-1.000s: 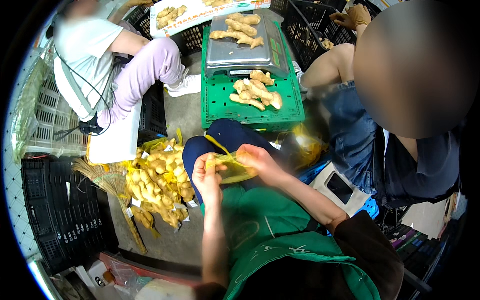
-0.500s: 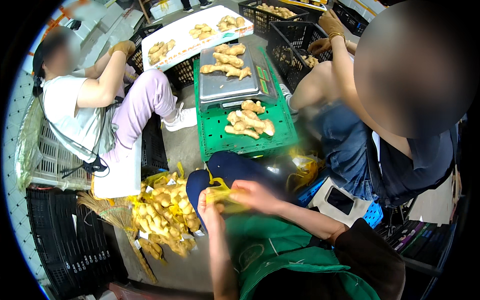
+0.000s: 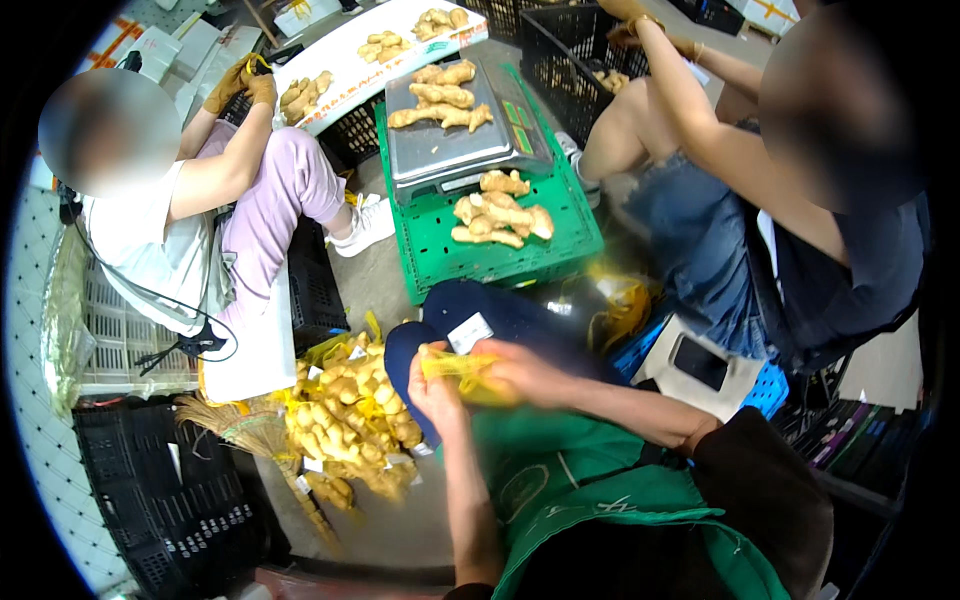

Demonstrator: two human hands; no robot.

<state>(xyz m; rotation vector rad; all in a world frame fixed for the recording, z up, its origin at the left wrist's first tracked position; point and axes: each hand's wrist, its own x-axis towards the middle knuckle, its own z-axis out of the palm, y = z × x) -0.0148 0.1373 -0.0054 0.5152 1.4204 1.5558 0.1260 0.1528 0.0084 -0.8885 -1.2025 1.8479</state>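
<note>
A yellow mesh bag [image 3: 462, 372] is stretched between my two hands, above my dark-clad knees. My left hand [image 3: 436, 398] has its fingers closed on one end. The other end is pinched in my right hand [image 3: 532, 374], which is slightly blurred. A white tag [image 3: 470, 333] shows just beyond the bag. Below and left of my hands, bagged ginger [image 3: 345, 415] in yellow mesh lies heaped on the floor. In front of me, loose ginger [image 3: 500, 218] lies on an upturned green crate [image 3: 440, 270]. More ginger pieces [image 3: 440, 95] rest on a metal-topped scale [image 3: 430, 160].
Co-workers sit at left and right, the left one's gloved hands [image 3: 240, 88] raised. A white foam board [image 3: 350, 95] bears ginger piles. A straw broom [image 3: 235, 425] lies beside black crates [image 3: 170, 500]. At right are a dark phone [image 3: 699, 360] and more yellow mesh bags [image 3: 625, 305].
The view has shifted a little. A white tag has come into sight beyond my hands. My hands still hold the mesh bag. The left co-worker's gloved hands now show a yellow strip.
</note>
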